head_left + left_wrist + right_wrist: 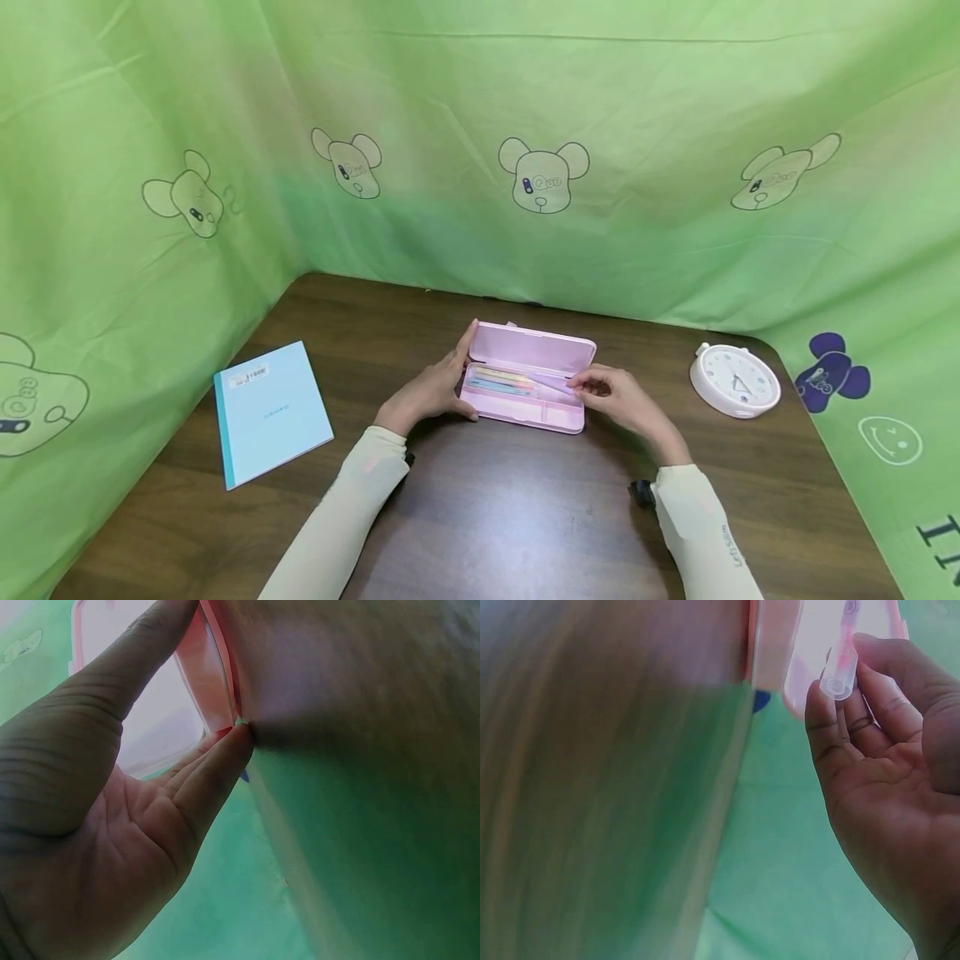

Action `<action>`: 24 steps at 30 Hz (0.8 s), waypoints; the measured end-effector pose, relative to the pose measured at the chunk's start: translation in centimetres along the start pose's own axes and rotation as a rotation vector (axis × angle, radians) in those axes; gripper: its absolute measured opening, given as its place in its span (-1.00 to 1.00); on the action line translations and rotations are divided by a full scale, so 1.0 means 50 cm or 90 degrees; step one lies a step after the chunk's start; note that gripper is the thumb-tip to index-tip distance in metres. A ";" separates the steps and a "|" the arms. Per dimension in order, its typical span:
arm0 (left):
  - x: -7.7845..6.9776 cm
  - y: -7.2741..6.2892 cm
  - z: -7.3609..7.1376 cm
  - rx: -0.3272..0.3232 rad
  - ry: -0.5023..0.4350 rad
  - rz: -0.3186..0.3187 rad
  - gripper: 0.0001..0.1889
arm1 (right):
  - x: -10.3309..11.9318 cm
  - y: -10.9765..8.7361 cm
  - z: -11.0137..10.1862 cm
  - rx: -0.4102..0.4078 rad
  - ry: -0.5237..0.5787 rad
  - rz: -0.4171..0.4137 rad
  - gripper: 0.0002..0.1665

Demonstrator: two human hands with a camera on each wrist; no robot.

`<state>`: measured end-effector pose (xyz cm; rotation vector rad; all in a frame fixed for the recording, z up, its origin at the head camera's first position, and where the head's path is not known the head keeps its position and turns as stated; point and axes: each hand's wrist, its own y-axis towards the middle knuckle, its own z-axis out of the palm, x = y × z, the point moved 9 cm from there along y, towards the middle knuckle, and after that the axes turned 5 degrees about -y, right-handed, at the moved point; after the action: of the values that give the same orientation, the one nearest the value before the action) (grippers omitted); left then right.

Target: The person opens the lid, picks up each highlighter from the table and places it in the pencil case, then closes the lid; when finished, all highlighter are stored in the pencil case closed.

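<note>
A pink pencil case lies with its lid raised. Several pastel pens lie in its back compartment. My left hand holds the case's left end, the thumb at the front corner and the fingers by the lid. In the left wrist view, fingertips meet the pink case wall. Between thumb and fingers, my right hand pinches a lilac pen over the right part of the case. The right wrist view shows the pen's clear, rounded end.
A light blue notebook lies on the left of the brown wooden table. On the right is a round white clock. Green printed cloth hangs around the back and sides.
</note>
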<state>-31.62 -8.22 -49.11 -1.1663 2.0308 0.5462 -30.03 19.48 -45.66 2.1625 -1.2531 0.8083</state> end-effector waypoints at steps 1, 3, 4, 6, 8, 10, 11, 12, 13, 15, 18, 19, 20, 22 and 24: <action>0.003 0.001 0.001 0.000 0.001 0.000 0.68 | 0.002 0.005 0.005 0.002 0.000 0.001 -0.86; 0.011 0.005 0.004 0.000 0.002 0.002 0.68 | 0.007 0.014 0.016 0.008 0.000 0.004 -0.85; 0.020 0.008 0.007 -0.002 0.003 0.001 0.68 | 0.009 0.018 0.021 0.011 0.001 0.005 -0.84; 0.020 0.008 0.008 0.002 -0.005 -0.007 0.69 | 0.016 0.027 0.033 0.016 0.005 0.003 -0.84; 0.033 0.013 0.014 0.001 -0.004 -0.006 0.68 | 0.024 0.037 0.045 0.018 0.010 -0.004 -0.85; 0.041 0.015 0.018 0.001 -0.005 -0.007 0.69 | 0.036 0.049 0.056 0.022 0.021 -0.020 -0.86; 0.042 0.016 0.018 0.001 -0.003 -0.004 0.69 | 0.042 0.055 0.062 0.023 0.026 -0.029 -0.87; 0.043 0.016 0.018 0.002 -0.007 -0.006 0.70 | 0.047 0.062 0.067 0.024 0.029 -0.036 -0.87; 0.041 0.016 0.017 0.002 -0.010 -0.005 0.71 | 0.053 0.069 0.072 0.024 0.032 -0.043 -0.86; 0.038 0.015 0.015 0.000 -0.007 -0.004 0.72 | 0.065 0.081 0.082 0.027 0.039 -0.056 -0.85; 0.038 0.015 0.013 0.004 -0.007 -0.009 0.71 | 0.075 0.099 0.096 0.034 0.045 -0.063 -0.83; 0.041 0.017 0.015 0.003 -0.006 -0.010 0.71 | 0.079 0.103 0.100 0.037 0.048 -0.066 -0.83; 0.048 0.020 0.017 0.003 -0.002 -0.011 0.71 | 0.082 0.107 0.103 0.041 0.052 -0.066 -0.84; 0.062 0.026 0.022 0.002 0.001 -0.009 0.72 | 0.087 0.114 0.108 0.048 0.056 -0.064 -0.84; 0.071 0.031 0.025 -0.001 0.000 -0.007 0.73 | 0.091 0.118 0.112 0.053 0.057 -0.063 -0.85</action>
<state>-33.68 -8.59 -52.58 -1.1776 2.0235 0.5415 -32.11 10.41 -45.54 2.2079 -1.0759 0.9196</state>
